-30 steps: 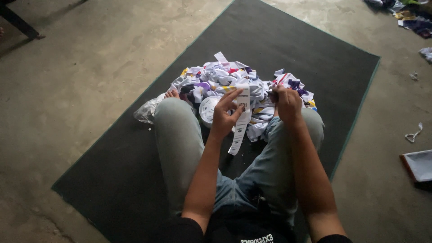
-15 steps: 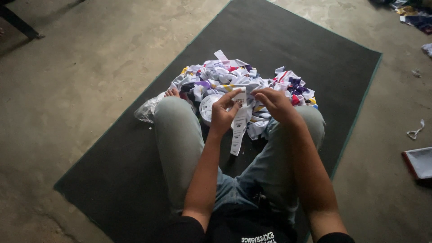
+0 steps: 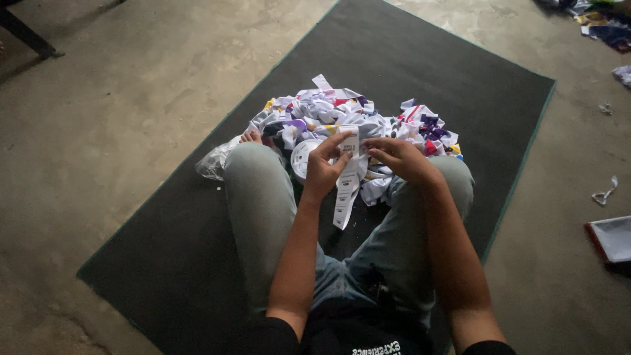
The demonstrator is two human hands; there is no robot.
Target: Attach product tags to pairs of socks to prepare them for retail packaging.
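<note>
White label strip (image 3: pixel 346 187): held where?
– Up in front of the lap, between both knees, above the dark green mat (image 3: pixel 460 85). Top end pinched at chest-side of the heap; the rest hanging loose and slightly curled, tail down toward the mat.

Held by which hand?
– Both. Left hand (image 3: pixel 323 172) wrapped around the upper part from the left, right hand (image 3: pixel 401 160) meeting it at the top edge from the right.

And the fingers?
– Narrow on both sides. Left fingers (image 3: pixel 338 140) closed onto the top of the strip, thumb behind it, hard to see fully. Right fingertips (image 3: pixel 374 146) drawn together and touching the same top edge, palm down, nothing else in it.

Step in hand, judging by that?
– Looks like working the top end of one strip: checking it or folding it, between two pinches. Cannot tell which from this view.

Needed for any further handling?
– Probably a steady pinch on the left while the right fingertips do the fine work, since the long tail hangs free and could swing or twist.

Around the hands?
– Just beyond them, a heap of white and coloured labels (image 3: pixel 328 108) on the mat. A white round spool (image 3: pixel 301 158) just left of the left hand, against the knee. Clear plastic bag (image 3: pixel 211 163) beside the left knee, at the mat's edge. Bare concrete floor (image 3: pixel 131 79) all round.
</note>
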